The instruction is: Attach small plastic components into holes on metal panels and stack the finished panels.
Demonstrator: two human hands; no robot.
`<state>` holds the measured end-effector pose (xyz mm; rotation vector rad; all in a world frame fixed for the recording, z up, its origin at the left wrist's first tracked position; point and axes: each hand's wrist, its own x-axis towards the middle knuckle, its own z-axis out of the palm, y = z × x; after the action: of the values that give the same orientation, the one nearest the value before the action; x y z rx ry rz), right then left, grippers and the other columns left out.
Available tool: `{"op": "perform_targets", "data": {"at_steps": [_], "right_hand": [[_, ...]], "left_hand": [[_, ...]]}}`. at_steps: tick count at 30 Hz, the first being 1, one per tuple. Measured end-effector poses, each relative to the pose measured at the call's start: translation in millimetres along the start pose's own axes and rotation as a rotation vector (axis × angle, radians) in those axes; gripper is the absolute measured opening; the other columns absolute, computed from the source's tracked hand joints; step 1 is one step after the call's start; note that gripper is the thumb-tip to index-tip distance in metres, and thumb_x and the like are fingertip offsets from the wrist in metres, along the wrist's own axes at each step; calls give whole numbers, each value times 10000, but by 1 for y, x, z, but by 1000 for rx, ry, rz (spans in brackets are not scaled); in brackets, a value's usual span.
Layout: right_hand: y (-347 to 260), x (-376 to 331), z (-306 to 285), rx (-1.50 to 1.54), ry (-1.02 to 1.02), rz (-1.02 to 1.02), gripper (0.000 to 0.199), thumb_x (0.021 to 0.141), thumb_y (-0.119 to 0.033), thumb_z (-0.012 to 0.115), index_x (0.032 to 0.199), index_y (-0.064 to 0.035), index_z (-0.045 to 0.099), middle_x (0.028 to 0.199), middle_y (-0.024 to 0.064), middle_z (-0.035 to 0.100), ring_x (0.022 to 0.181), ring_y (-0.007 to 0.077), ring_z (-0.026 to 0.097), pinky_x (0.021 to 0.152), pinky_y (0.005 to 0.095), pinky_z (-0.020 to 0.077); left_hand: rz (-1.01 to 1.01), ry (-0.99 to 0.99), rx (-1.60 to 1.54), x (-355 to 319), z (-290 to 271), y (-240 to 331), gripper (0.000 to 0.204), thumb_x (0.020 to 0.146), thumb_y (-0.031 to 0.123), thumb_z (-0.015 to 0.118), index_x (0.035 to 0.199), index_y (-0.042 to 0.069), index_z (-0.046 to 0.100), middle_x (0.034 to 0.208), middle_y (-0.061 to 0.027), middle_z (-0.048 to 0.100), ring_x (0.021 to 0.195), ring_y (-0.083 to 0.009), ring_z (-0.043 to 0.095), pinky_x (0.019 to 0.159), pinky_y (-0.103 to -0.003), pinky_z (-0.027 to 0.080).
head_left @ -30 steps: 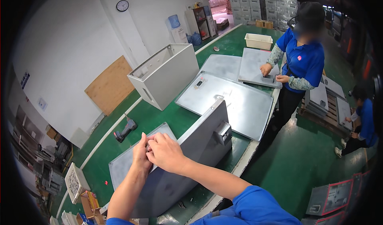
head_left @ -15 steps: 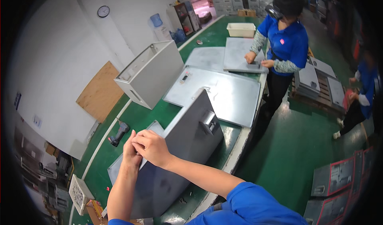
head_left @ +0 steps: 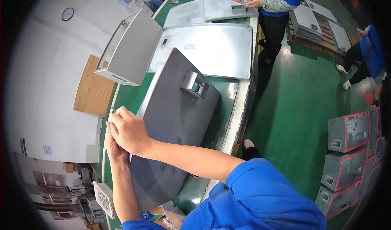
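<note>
A grey metal panel (head_left: pixel 169 120) with a folded edge is propped up in front of me on the bench, its broad face turned to the right. A recessed metal latch (head_left: pixel 195 84) sits near its far end. My right hand (head_left: pixel 130 133) is closed at the panel's left edge, its fingers bent in toward my left hand. My left hand (head_left: pixel 115 146) is upright just beside it, fingers pinched together and partly covered by the right. Whatever lies between the fingertips is too small or hidden to make out.
Beyond the panel, a light grey metal box (head_left: pixel 128 52) and a flat silver door panel (head_left: pixel 216 46) rest on the green bench (head_left: pixel 228 99). A co-worker (head_left: pixel 277 6) handles another panel at the far end. Red-edged grey boxes (head_left: pixel 346 132) are stacked on the right-hand floor.
The view has swung, so the bench and co-worker sit higher in the picture. My hands stay together at the panel's edge; the cordless drill seen before is out of sight.
</note>
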<state>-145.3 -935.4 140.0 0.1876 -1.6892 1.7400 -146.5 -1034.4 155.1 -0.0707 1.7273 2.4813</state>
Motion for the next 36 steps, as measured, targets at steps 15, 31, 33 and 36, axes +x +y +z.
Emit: {"op": "perform_targets", "data": {"at_steps": [15,31,33,36], "right_hand": [[91,-20,-129,404,376,249,98,830,-25,493,916,23,491,798,74,566,698,108,575,619,222,488],[155,5,-133,119,339,473,19,666,-70,596,647,-73,596,620,59,582,650,231,538,588,349,439],[157,10,-133,178,330,530,23,651,-60,585,631,-63,597,592,81,581,632,254,555,578,356,449],[155,13,-133,142,302,600,34,646,-53,575,632,-57,605,595,101,583,609,268,572,568,357,457]], "left_hand": [[-194,-19,-137,29,-30,6,242,877,266,443,816,32,457,552,37,315,408,-22,245,294,-154,180],[-347,111,-136,37,-31,12,243,884,255,438,809,29,486,516,45,318,373,-24,268,276,-146,185],[-335,132,-121,38,-33,12,241,883,255,441,811,30,489,515,46,316,371,-25,267,276,-147,188],[-336,122,-112,41,-38,11,241,883,258,441,815,33,492,515,48,311,371,-27,268,278,-149,195]]}}
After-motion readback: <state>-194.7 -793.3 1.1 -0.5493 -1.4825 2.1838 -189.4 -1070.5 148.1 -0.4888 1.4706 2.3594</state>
